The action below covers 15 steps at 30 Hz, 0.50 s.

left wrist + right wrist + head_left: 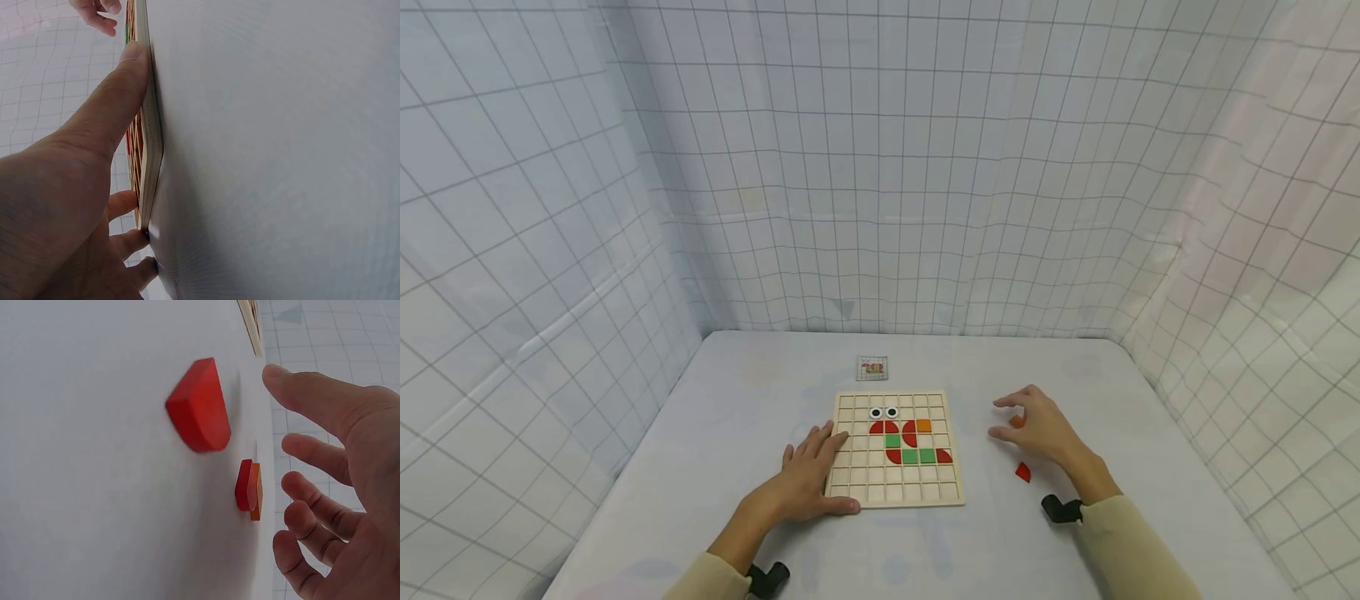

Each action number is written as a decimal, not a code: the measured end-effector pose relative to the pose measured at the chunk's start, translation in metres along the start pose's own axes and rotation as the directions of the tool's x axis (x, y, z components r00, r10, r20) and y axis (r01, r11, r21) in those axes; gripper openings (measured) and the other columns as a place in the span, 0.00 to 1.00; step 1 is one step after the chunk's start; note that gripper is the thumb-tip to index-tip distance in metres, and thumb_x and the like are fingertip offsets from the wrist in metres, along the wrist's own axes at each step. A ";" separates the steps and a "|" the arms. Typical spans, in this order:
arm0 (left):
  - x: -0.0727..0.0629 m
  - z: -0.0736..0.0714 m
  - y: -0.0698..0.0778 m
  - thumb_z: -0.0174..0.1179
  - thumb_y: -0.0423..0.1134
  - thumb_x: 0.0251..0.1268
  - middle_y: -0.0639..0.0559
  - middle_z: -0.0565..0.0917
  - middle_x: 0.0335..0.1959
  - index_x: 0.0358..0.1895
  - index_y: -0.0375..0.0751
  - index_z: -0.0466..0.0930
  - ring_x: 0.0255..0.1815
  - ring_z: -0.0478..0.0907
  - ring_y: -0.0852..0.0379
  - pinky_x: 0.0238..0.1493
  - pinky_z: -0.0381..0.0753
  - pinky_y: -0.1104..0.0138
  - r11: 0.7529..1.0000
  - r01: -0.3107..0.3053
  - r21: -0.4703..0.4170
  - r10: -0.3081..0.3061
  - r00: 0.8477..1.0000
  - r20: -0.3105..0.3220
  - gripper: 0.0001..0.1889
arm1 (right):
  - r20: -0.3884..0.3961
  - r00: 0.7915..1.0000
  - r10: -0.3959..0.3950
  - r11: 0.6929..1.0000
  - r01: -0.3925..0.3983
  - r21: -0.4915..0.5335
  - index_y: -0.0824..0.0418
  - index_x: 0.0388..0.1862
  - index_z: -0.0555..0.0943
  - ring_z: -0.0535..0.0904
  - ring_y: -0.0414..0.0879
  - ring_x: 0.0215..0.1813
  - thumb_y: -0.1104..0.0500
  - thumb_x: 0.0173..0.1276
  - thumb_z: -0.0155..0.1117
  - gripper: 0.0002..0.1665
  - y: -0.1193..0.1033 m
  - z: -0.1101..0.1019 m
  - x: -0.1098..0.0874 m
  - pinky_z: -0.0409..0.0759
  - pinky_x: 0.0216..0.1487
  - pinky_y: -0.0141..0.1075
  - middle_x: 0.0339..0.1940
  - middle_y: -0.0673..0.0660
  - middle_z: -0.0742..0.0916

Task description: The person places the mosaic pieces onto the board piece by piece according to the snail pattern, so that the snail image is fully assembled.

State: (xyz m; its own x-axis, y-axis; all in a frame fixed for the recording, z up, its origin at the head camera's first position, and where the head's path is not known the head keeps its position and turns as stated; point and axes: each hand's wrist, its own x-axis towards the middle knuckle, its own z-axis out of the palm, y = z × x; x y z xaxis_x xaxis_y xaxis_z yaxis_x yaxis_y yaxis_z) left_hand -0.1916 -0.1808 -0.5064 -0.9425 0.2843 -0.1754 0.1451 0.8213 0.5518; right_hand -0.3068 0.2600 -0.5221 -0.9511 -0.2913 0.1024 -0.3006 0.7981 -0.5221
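My left hand (805, 483) rests along the left edge of a wooden grid board (868, 493), its thumb (128, 72) on the near rim and the fingers spread. Two eye tiles, several red rounded tiles, green square tiles (910, 456) and an orange square tile (924, 425) lie in the grid. To the right of the board my right hand (1041, 427) hovers with thumb and fingers apart, nothing gripped. Beneath it are an orange tile (257, 500) and a red tile (243, 485), touching or nearly so. A red quarter-round tile (203, 409) lies closer to the wrist.
Behind the board lies a small picture card (872, 368) with a coloured figure on a grid. A white cloth covers the table (760, 392). Grid-patterned curtains (880, 167) hang at the back and on both sides.
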 end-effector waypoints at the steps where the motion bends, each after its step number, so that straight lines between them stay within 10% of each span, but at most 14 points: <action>1: 0.000 0.000 0.000 0.88 0.62 0.62 0.31 0.51 0.99 0.94 0.40 0.60 0.99 0.48 0.24 0.91 0.46 0.17 1.000 0.001 -0.001 -0.001 1.000 0.000 0.64 | -0.003 1.000 0.006 1.000 -0.006 -0.006 0.58 0.68 0.93 0.81 0.49 0.47 0.45 0.69 0.91 0.34 0.003 -0.001 -0.001 0.82 0.51 0.43 0.64 0.64 0.88; 15: 0.000 0.000 0.000 0.88 0.62 0.62 0.31 0.51 0.99 0.94 0.41 0.59 0.99 0.48 0.24 0.91 0.46 0.18 1.000 0.001 -0.001 -0.001 1.000 0.001 0.65 | -0.019 0.997 0.074 0.996 -0.075 -0.055 0.66 0.68 0.90 0.86 0.56 0.54 0.43 0.70 0.90 0.38 0.024 -0.004 -0.010 0.89 0.64 0.60 0.56 0.63 0.89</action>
State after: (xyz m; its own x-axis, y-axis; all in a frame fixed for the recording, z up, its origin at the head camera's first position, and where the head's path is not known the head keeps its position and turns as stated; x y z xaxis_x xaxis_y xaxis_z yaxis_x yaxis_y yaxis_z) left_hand -0.1918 -0.1808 -0.5061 -0.9425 0.2836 -0.1769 0.1436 0.8214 0.5519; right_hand -0.3049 0.2843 -0.5329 -0.9718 -0.2219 0.0794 -0.2323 0.8456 -0.4807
